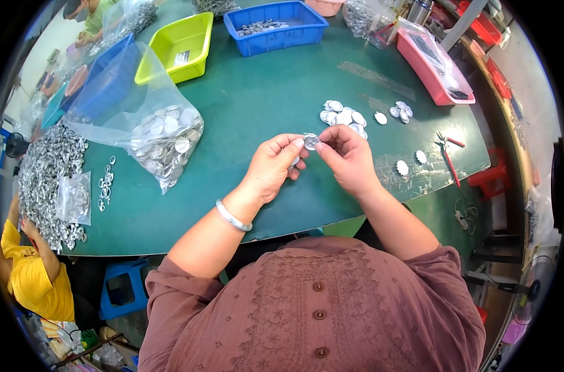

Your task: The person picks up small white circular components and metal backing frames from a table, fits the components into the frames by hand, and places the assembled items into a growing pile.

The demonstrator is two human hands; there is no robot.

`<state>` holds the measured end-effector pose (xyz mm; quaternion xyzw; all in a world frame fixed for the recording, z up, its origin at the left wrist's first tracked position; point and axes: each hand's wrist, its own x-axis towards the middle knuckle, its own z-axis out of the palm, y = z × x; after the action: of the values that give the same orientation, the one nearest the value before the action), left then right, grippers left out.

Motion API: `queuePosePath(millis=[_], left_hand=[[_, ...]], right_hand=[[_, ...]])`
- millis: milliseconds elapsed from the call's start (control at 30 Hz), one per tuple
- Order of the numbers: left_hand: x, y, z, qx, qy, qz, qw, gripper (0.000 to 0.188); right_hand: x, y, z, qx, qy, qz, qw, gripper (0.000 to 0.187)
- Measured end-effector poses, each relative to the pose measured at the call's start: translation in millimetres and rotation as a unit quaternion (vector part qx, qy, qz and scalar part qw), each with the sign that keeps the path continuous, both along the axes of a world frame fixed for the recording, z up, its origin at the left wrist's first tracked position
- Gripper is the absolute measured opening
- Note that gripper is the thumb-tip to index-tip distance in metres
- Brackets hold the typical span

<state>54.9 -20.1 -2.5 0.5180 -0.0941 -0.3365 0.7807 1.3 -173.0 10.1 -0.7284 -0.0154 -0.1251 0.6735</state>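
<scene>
Over the green table, my left hand (272, 162) pinches a small round silver metal disc (311, 142) between thumb and fingers. Another pale disc (294, 162) shows partly among the curled fingers of that hand. My right hand (348, 160) closes thumb and forefinger on the first disc's right edge; a finer part there is too small to make out. Just beyond the right hand lies a loose pile of silver discs (343, 116), with a smaller cluster (401, 111) farther right. Two scalloped white discs (402, 168) lie to the right of my right forearm.
Red-handled pliers (451, 164) lie near the table's right edge. A clear bag of discs (165, 139) and a large heap of metal pieces (52, 177) are leftward. Lime (198, 53), blue (282, 42) and pink (428, 71) trays stand farther back. A person in yellow (41, 276) sits left.
</scene>
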Motion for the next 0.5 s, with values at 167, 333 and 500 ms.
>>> queuePosePath(millis=[167,333,500], left_hand=[[1,0,0,-0.091,0.05,-0.029,0.994,0.032],[6,3,1,-0.16,0.106,-0.051,0.98,0.038],[9,5,-1,-0.166,0.126,-0.088,0.974,0.052]], right_hand=[[1,15,2,-0.2,-0.145,-0.027,0.969,0.011],[1,11,7,-0.216,-0.175,-0.03,0.96,0.015],[-4,-30,6,-0.303,-0.136,-0.128,0.934,0.016]])
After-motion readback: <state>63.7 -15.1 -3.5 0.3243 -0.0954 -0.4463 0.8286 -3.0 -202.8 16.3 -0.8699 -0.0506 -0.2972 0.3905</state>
